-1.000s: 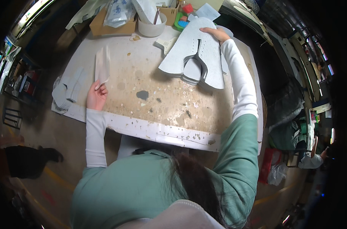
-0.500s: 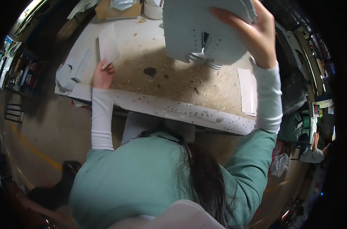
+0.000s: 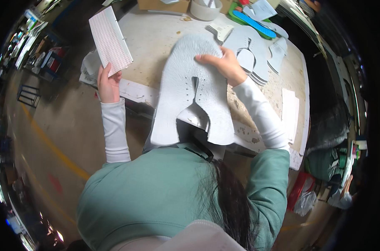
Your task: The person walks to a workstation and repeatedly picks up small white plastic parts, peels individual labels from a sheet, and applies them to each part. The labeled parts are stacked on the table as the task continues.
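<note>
My right hand (image 3: 223, 64) presses its fingers on the far end of a large pale grey shoe-upper piece (image 3: 190, 100). The piece has a slot and small holes and hangs over the near edge of the table toward my chest. My left hand (image 3: 108, 82) holds up a white rectangular sheet with fine red dots (image 3: 110, 40) at the table's left side, clear of the surface.
A stack of similar grey cut pieces (image 3: 252, 52) lies beyond my right hand. A white bowl (image 3: 205, 8), a cardboard box (image 3: 163, 5) and a green tray with a blue insole (image 3: 252, 19) stand at the back. White strips (image 3: 289, 113) lie at right. The worktable (image 3: 156, 42) is stained.
The grey piece has come down from mid-air onto the table in front of me, under my right hand. My left hand has lifted the dotted sheet off the table.
</note>
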A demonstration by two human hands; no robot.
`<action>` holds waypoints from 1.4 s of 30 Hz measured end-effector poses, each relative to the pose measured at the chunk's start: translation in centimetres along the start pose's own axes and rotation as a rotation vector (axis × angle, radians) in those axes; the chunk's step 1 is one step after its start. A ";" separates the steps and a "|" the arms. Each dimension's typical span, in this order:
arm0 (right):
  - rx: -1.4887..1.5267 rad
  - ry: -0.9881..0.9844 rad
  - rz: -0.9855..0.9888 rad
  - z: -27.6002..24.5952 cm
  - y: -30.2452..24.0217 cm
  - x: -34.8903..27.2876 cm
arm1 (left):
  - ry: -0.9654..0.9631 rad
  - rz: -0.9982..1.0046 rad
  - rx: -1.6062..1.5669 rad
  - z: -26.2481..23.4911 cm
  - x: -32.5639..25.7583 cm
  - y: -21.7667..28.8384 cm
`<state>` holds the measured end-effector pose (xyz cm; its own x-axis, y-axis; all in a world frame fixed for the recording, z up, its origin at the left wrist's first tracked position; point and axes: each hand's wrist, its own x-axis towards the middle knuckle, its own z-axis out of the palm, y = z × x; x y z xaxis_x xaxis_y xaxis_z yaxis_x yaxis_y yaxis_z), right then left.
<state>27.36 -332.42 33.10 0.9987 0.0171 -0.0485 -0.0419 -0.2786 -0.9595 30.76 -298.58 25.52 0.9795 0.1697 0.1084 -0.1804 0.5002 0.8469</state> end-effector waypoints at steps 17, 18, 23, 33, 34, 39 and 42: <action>0.291 -0.250 0.099 1.7 3.7 10.0 | 0.175 0.054 -0.019 -1.3 -3.5 1.0; 0.291 -0.203 0.156 1.1 3.6 10.8 | 0.187 0.069 -0.032 -1.5 -3.5 1.3; 0.552 0.342 0.112 0.7 6.7 11.7 | 0.138 0.091 0.062 -2.7 -4.6 2.8; 0.763 0.190 0.349 1.3 6.6 -1.4 | -0.130 -0.365 -0.638 -1.6 -7.6 -0.6; 0.785 0.182 0.379 1.5 6.5 -2.3 | -0.545 -0.355 -0.571 -1.5 -8.9 -0.8; 0.975 0.290 0.419 3.3 8.0 -2.7 | -0.317 -0.422 -0.120 0.5 -11.5 -3.2; 1.059 0.312 0.350 4.2 8.2 -1.4 | -0.268 -0.330 -0.062 1.4 -9.9 -3.7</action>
<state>25.50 -330.71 24.12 0.8853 -0.1804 -0.4287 -0.1748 0.7252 -0.6660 21.89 -303.30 22.02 0.9727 -0.2306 -0.0248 0.1496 0.5422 0.8268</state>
